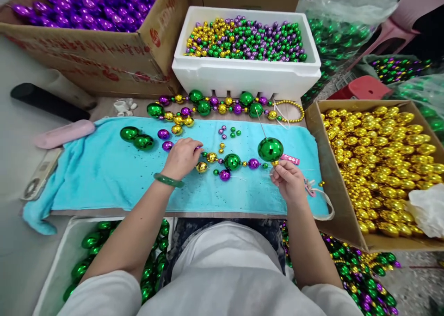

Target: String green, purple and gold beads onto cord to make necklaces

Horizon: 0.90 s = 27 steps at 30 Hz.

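My right hand [288,181] pinches a small gold bead [276,163] just below a large shiny green bead [270,149]. A thin needle or wire [261,124] sticks up out of the green bead. Over the turquoise towel [132,182], my left hand [182,158] is closed, its fingertips on a purple bead [199,147], mostly hidden. To its right lies a strand with a green bead [232,161] and a purple bead [253,163]. Loose small green beads [235,132] lie further back. Two large green beads [143,142] rest left of my left hand.
A finished-looking bead strand [222,107] lies along the towel's back edge. Behind it stands a white foam box [246,71] of small beads. Cardboard boxes hold purple beads [114,6] and gold beads [378,168]. A tub of green beads [92,240] is below left.
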### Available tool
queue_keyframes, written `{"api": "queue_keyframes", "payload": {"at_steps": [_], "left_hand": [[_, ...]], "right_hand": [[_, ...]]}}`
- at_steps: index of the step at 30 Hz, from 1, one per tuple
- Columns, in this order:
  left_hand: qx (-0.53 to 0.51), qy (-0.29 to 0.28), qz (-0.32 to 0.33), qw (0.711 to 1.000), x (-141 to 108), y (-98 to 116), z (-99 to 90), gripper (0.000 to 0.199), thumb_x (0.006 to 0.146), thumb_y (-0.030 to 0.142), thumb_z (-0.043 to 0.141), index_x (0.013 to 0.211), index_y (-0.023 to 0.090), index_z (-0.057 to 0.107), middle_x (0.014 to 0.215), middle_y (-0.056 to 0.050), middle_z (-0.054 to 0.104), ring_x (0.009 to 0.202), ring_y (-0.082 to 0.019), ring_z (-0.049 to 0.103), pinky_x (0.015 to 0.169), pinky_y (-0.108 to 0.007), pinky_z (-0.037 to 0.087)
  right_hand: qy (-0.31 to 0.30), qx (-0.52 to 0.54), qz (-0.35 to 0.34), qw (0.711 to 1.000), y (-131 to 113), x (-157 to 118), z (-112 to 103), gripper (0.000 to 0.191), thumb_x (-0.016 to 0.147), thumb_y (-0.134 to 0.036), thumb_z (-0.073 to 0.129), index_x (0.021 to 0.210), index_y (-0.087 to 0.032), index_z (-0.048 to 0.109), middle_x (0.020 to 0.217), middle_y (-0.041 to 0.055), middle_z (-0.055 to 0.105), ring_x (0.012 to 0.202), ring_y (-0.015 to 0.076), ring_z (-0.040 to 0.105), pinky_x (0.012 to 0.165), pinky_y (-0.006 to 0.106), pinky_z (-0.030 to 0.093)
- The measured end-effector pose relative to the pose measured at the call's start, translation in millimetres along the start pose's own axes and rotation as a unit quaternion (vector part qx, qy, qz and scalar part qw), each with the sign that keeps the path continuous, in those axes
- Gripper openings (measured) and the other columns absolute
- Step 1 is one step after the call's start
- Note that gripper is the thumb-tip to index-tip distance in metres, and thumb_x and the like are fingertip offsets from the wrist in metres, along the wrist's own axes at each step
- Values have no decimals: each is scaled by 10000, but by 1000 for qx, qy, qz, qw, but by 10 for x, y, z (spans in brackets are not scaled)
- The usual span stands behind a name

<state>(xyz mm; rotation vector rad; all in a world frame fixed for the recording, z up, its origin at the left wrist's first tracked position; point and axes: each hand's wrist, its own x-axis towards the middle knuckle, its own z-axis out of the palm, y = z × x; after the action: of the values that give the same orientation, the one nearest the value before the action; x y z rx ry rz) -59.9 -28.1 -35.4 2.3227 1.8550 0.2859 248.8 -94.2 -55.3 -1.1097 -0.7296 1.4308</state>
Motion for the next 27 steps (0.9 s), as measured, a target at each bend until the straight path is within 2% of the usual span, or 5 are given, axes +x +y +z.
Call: {"api": "queue_keyframes", "payload": {"at_steps": [4,11,15,22,27], "left_hand": [[-17,10,5,1000,-40,-20,50,309,903,328,454,978,188,719,925,-117,672,945,-289,590,906,-448,462],[-25,-8,11,1000,-32,120,117,314,909,320,472,1033,155,709,967,-130,675,980,-305,572,892,-441,452],[-15,-10,9,1000,-5,182,133,281,907,312,491,1017,185,716,985,-121,681,1004,-307,572,929,-470,415],[6,-25,13,1000,146,305,186,265,916,305,486,974,195,720,971,-116,689,1003,-303,572,939,-469,387],[10,-30,19,999,278,391,283,279,914,299,484,1046,182,701,997,-136,694,1016,-308,570,943,-462,373]], "right_hand": [[-2,0,-4,1000,-5,20,-27,234,705,-334,775,770,-194,600,534,-41,512,463,85,452,398,203,300],[-4,6,2,1000,-14,49,14,240,680,-334,789,761,-192,612,502,-42,514,438,87,452,387,201,306],[0,7,11,1000,-18,52,4,250,663,-334,795,754,-191,611,494,-40,517,439,90,459,387,199,311],[-2,-4,5,1000,-20,69,-8,255,670,-345,785,762,-194,601,495,-42,510,443,98,467,381,203,309],[1,1,12,1000,-11,70,-2,260,655,-354,794,738,-194,607,492,-41,518,436,94,456,382,203,302]]}}
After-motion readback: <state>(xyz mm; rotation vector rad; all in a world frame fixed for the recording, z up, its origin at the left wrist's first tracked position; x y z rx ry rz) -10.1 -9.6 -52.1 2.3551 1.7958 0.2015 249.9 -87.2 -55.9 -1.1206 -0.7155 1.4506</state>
